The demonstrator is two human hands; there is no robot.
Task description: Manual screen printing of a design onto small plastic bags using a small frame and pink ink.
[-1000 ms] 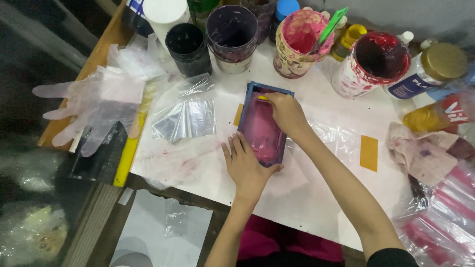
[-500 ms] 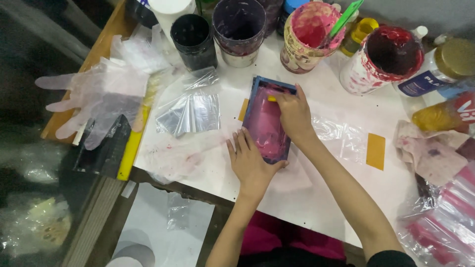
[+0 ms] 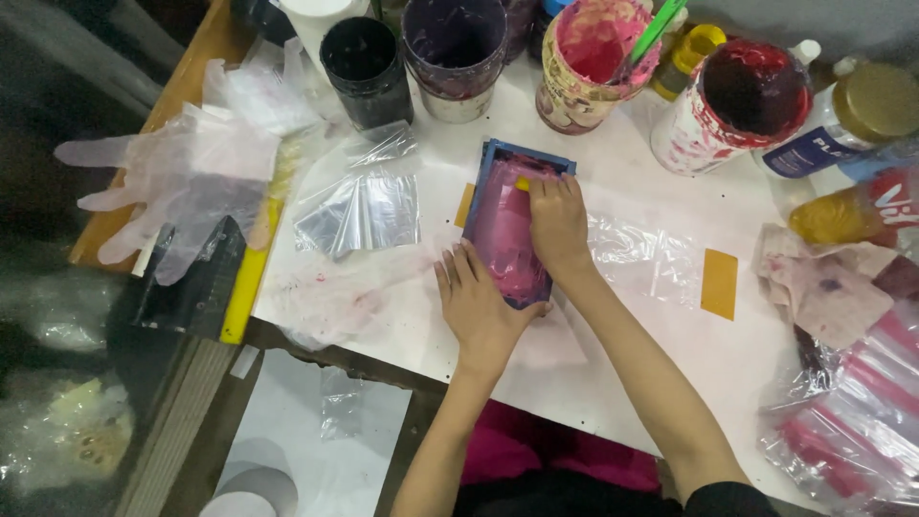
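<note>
Blue-framed screen [image 3: 504, 225] sits mid-table on the white sheet [image 3: 670, 373], mesh coated pink, long axis running roughly 12 to 6. My right hand [image 3: 558, 222] lies on the mesh at the frame's 3 o'clock side, fingers curled shut around a small yellow piece [image 3: 523, 183] pressed to the mesh near the 12 o'clock end. My left hand [image 3: 481, 308] lies flat, fingers spread, holding nothing, touching the frame's 6 o'clock corner and the sheet beside it.

Room: bare sheet at 4–6 o'clock of the frame, up to the near table edge. At 9 o'clock, a clear plastic bag [image 3: 362, 209] lies just beside the frame, pink smears on the sheet below it. At 3 o'clock, another clear bag [image 3: 643, 257], then a flat yellow-orange rectangle [image 3: 719, 283]. A second orange strip [image 3: 465, 204] pokes out from under the frame's 9 o'clock edge.

12 o'clock is crowded: black cup [image 3: 366, 69], purple-stained tub [image 3: 454, 50], pink-smeared tub [image 3: 593, 59] with a green stick [image 3: 657, 29] in it, red-stained white tub [image 3: 734, 107]. Farther toward 2 o'clock: gold-lidded jar with a blue label [image 3: 852, 120], orange-yellow bottle [image 3: 842, 213].

Far 9 o'clock: clear disposable gloves [image 3: 177, 177] over the wooden table edge, yellow ruler [image 3: 251, 268] along the sheet's edge. At 4 o'clock, stained rag [image 3: 823, 287] and pink-stained plastic packs [image 3: 852, 421].
</note>
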